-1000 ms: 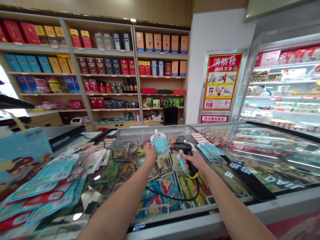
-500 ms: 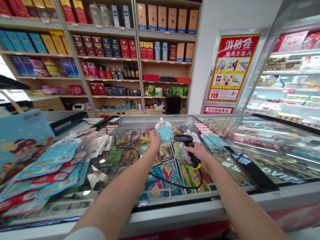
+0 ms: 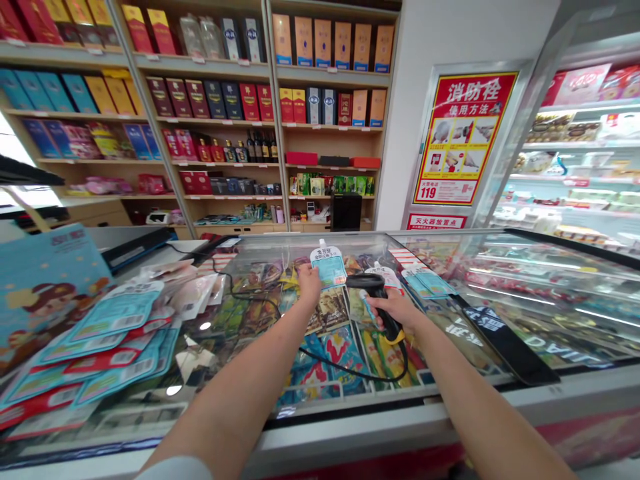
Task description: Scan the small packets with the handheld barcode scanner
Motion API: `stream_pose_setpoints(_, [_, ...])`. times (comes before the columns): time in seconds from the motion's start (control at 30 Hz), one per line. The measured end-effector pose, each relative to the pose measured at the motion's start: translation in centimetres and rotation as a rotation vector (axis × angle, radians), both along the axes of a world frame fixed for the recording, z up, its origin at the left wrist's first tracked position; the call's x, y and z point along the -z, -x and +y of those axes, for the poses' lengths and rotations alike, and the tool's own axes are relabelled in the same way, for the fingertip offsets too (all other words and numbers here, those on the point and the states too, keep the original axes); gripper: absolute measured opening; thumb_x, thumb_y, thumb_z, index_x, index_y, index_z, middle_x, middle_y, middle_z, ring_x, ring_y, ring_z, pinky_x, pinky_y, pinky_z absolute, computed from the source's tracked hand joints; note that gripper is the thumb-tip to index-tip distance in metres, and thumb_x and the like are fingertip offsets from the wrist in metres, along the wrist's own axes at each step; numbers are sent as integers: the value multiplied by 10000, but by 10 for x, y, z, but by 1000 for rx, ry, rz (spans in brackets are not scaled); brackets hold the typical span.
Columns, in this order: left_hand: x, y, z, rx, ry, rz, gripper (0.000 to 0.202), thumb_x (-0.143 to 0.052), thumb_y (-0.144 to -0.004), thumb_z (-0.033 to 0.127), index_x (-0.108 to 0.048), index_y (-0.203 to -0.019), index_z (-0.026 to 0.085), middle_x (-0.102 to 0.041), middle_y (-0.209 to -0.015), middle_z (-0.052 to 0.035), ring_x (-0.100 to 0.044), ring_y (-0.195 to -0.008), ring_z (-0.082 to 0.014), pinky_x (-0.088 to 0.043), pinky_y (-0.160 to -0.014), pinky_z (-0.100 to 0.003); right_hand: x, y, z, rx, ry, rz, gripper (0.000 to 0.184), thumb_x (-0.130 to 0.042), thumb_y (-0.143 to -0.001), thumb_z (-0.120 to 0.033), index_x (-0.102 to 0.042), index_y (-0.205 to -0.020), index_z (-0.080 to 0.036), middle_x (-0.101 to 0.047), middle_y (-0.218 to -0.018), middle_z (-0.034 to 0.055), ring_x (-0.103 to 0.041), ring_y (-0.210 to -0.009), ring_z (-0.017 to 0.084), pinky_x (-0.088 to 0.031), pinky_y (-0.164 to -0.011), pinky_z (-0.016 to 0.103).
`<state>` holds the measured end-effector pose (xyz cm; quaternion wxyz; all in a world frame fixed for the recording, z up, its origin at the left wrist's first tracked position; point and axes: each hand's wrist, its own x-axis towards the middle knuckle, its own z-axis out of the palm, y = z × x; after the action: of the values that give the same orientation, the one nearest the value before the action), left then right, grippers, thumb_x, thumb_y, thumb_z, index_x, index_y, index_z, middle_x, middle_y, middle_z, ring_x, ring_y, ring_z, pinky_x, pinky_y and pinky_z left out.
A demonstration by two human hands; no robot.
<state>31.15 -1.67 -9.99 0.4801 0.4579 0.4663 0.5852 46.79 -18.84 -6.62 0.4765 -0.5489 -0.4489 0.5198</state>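
My left hand (image 3: pixel 309 280) pinches the left edge of a blue and white spouted drink pouch (image 3: pixel 329 266), spout upward. My right hand (image 3: pixel 393 308) is wrapped round the handle of a black barcode scanner (image 3: pixel 371 285) with yellow trim. Its head points left at the pouch's lower corner, where a reddish glow falls on the barcode. The scanner's black cable (image 3: pixel 350 368) loops down and left across the glass. Behind the scanner lies another pouch (image 3: pixel 384 274), partly covered, and right of it are more blue pouches (image 3: pixel 427 279).
A chest freezer's glass top (image 3: pixel 250 393) spans the front, packages visible beneath. At left, blue and red pouches (image 3: pixel 113 313) are piled beside a blue illustrated box (image 3: pixel 47 280). A long black panel (image 3: pixel 507 340) lies at right. Shelves (image 3: pixel 210 123) of boxed goods stand behind.
A reddish light now shows on the pouch's barcode. The scanner has tilted slightly and shifted a little left. My left hand keeps its hold almost unmoved.
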Motion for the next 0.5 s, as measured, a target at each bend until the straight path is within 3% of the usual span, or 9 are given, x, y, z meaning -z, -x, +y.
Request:
stream_pose_setpoints(0.17, [3, 1, 3, -27, -43, -17, 35, -485, -770, 183, -493, -804, 179, -489, -614, 51, -486, -533, -95, -434, -515, -201, 5, -3, 4, -16, -6, 5, 330, -754, -644, -384, -513, -737, -179, -537, -528, -55, -497, -389, 88, -469, -378, 236])
stream_pose_setpoints(0.3, [-4, 9, 1, -43, -33, -23, 9, -495, -768, 169, -494, -775, 173, -489, -600, 51, -475, -535, -93, -427, -548, -208, 10, 5, 8, -18, 25, 35, 291, -714, -700, -385, -515, -761, -181, -535, -534, -54, -491, -387, 86, -471, -379, 235])
stream_pose_setpoints(0.4, [-12, 29, -2, -38, -39, 25, 24, -502, -763, 147, -506, -757, 170, -498, -589, 47, -487, -547, -94, -416, -559, -204, 8, 21, 11, -50, 0, 55, 296, -721, -698, -378, -504, -756, -186, -535, -537, -56, -490, -394, 82, -463, -377, 223])
stream_pose_setpoints(0.5, [-23, 65, -6, -57, -78, 100, 40, -513, -753, 131, -533, -743, 165, -517, -585, 34, -500, -563, -102, -410, -563, -206, 1, 49, 16, -96, -30, 48, 301, -728, -685, -367, -491, -745, -190, -535, -530, -59, -481, -389, 79, -459, -377, 219])
